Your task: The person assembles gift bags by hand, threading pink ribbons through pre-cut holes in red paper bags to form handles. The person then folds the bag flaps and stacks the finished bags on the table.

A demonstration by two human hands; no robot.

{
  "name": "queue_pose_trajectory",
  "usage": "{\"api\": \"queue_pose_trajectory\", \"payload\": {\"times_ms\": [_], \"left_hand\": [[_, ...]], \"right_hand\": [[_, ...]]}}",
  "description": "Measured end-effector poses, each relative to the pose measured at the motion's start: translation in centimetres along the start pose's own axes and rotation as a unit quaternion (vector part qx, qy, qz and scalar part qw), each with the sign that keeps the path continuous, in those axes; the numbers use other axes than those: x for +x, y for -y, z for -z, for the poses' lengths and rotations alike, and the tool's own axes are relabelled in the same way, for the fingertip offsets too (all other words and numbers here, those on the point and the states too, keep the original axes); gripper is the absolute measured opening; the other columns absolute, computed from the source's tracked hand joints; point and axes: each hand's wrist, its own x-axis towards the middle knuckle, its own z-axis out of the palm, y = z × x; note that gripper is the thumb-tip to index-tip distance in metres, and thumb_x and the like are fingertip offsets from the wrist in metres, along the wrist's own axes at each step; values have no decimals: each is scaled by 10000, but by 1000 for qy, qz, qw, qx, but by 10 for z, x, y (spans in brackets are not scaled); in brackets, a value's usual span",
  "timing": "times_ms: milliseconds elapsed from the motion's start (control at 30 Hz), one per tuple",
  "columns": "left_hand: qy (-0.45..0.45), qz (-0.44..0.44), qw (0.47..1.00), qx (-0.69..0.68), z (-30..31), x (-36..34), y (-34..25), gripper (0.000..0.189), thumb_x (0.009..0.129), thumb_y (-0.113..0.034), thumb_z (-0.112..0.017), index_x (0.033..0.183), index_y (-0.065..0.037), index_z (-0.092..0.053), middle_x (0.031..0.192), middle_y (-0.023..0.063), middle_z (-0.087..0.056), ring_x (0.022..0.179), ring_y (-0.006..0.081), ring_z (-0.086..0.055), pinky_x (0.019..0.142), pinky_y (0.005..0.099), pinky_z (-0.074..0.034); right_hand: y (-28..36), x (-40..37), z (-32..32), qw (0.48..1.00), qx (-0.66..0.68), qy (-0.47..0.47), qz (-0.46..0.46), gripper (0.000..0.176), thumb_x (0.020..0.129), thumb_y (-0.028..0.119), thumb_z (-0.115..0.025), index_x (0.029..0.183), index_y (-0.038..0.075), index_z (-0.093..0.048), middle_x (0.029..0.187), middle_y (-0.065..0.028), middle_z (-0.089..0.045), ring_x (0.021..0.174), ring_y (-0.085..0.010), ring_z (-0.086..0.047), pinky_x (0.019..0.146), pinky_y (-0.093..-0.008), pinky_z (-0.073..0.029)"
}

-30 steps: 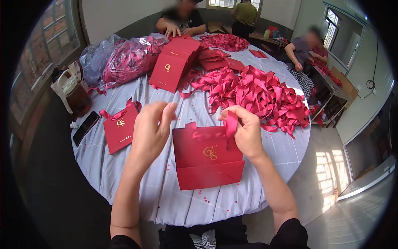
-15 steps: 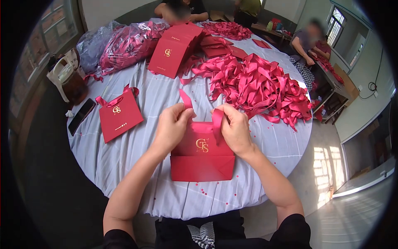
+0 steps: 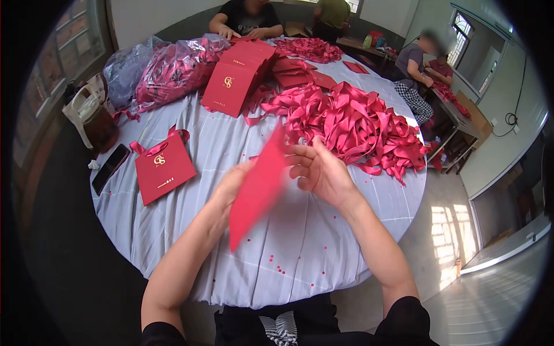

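Note:
A red paper bag (image 3: 257,190), blurred by motion, is tilted nearly edge-on above the white cloth. My left hand (image 3: 231,183) grips its left side, the fingers partly hidden behind it. At the bag's right, my right hand (image 3: 320,173) has its fingers apart and slightly curled, with nothing in them. A finished-looking red bag with a ribbon handle (image 3: 165,168) lies to the left. Beyond my right hand is a big heap of red ribbons (image 3: 358,124).
Behind are a stack of red bags (image 3: 239,75), a plastic sack of red ribbons (image 3: 176,72) and another ribbon pile (image 3: 311,49). A phone (image 3: 111,168) and a jar (image 3: 97,124) stand at the left edge. Other people work farther back.
The bag was low and flat with its printed front showing; now it is lifted and turned nearly edge-on. My right hand has let go of the ribbon and opened.

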Motion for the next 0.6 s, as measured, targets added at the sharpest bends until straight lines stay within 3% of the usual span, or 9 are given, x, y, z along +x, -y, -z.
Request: {"api": "queue_pose_trajectory", "payload": {"times_ms": [33, 100, 167, 267, 300, 333, 467, 533, 600], "left_hand": [[136, 14, 989, -53, 17, 7, 3, 215, 943, -282, -532, 940, -75, -589, 684, -3, -580, 502, 88, -502, 431, 207, -389], [136, 23, 986, -92, 17, 13, 23, 215, 924, -333, -541, 940, -120, -565, 629, -37, -483, 477, 71, -423, 392, 209, -305], [170, 29, 982, -71, 11, 12, 31, 193, 913, -323, -557, 926, -131, -550, 631, -48, -478, 487, 76, -421, 412, 205, -296], [236, 22, 968, -84, 15, 12, 40, 200, 914, -314, -574, 993, -131, -554, 732, -15, -506, 638, 87, -496, 549, 230, -375], [213, -2, 973, -84, 17, 8, 42, 250, 928, -313, -563, 1087, -121, -565, 851, 10, -571, 736, 94, -542, 607, 259, -416], [217, -1, 973, -82, 16, 8, 39, 250, 928, -313, -563, 1087, -121, -565, 851, 10, -571, 736, 94, -542, 607, 259, -416], [-27, -146, 981, 122, 7, 9, 25, 285, 929, -297, -571, 1140, -105, -561, 904, 12, -606, 767, 96, -560, 633, 273, -436], [-107, -176, 962, 180, -6, 0, -3, 269, 924, -267, -589, 1129, -93, -580, 952, 13, -633, 796, 85, -567, 675, 274, -454], [-82, -320, 926, 181, 11, -1, -25, 156, 933, -215, -564, 938, -60, -584, 843, 4, -590, 715, 65, -530, 654, 230, -420]], "right_hand": [[2, -4, -11, 998, -57, 32, 23, 562, 991, 477, -366, 1217, -8, -540, 1053, -94, -650, 830, -167, -650, 654, -283, -513], [-6, -9, -29, 952, -285, -13, 110, 361, 948, 222, -562, 1208, -27, -535, 996, -79, -613, 841, -130, -637, 645, -248, -506], [-19, -10, -32, 889, -420, -18, 180, 316, 909, 143, -614, 1157, -40, -546, 898, -55, -570, 797, -123, -638, 614, -239, -499], [-15, -15, -40, 894, -406, -9, 189, 178, 909, 125, -603, 999, -25, -570, 865, -21, -518, 765, -90, -594, 611, -237, -455], [-13, -16, -38, 889, -417, -2, 190, 103, 914, 97, -579, 938, -2, -566, 890, -1, -509, 827, -60, -549, 667, -232, -421], [-8, -19, -40, 952, -291, 5, 95, 106, 934, 104, -558, 886, 11, -545, 866, 24, -494, 797, -31, -495, 668, -212, -391], [18, -24, -31, 861, -359, -117, 340, 212, 979, 204, -536, 937, -2, -556, 771, 43, -454, 718, -39, -417, 647, -203, -369], [34, -33, -26, 803, -442, -161, 366, 199, 963, 181, -563, 942, -17, -574, 710, 32, -458, 670, -45, -417, 591, -218, -370], [46, -47, -31, 790, -493, -166, 325, 172, 944, 143, -587, 930, -27, -601, 740, 28, -525, 677, -41, -454, 607, -212, -397]]}}
